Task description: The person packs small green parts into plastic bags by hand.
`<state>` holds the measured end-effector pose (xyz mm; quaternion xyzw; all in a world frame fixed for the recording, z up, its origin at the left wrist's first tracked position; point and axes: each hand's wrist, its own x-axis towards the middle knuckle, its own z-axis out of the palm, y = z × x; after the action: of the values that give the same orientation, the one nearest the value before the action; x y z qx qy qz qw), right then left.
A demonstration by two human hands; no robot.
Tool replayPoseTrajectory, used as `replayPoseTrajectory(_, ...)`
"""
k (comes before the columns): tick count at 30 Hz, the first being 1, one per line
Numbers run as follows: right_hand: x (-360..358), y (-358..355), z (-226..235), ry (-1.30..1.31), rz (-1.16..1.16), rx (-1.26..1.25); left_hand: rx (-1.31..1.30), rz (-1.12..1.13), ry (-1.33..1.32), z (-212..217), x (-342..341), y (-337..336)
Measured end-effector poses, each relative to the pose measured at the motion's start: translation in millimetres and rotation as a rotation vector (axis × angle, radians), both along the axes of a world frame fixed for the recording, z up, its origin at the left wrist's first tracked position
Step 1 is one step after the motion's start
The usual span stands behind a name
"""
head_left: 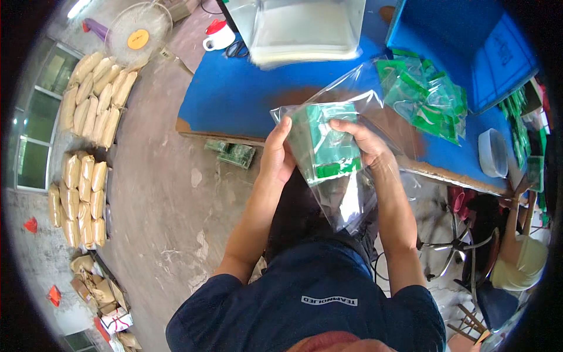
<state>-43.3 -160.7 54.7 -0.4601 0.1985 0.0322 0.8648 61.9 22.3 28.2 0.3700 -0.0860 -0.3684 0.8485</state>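
The blue-topped table spans the upper half of the frame, its near edge passing behind the work. The person holds the load at that edge, so a slip could well send it to the floor rather than onto the table. At upper right stands a blue bin; a knock against it could push the loose heap of green-and-clear packets beside it out of order.

The large clear bag is at the centre, its lower end hanging slack toward the person's lap. That loose film could fold, snag or crease if pulled unevenly. The green pack shows through the film in the bag's upper part; whether it is 1 piece or several stacked cannot be told. If stacked, its layers could slide apart under a lopsided squeeze.

The 2 hands grip from opposite sides: the left hand pinches the bag's left edge, thumb up, while the right hand clamps the pack's right side, thumb across its face. Too light a pinch could let the slick film slide.

As for writing, the blue bin's wall bears dark, illegible marks; the navy shirt has a pale label with 1 line of capitals, upside down in the frame.
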Motion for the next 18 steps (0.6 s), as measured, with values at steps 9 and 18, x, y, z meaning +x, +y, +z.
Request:
replayPoseTrajectory(9, 17.3, -18.8, -26.1, -0.061, 0.051, 0.388, 0.008, -0.197, 0.341, -3.5, -4.0, 2.3)
replayPoseTrajectory(18, 0.2, 30.7, -17.4, -0.411, -0.289, 0.754, 0.126, 0.045, 0.371, -9.3, 8.7, -8.8)
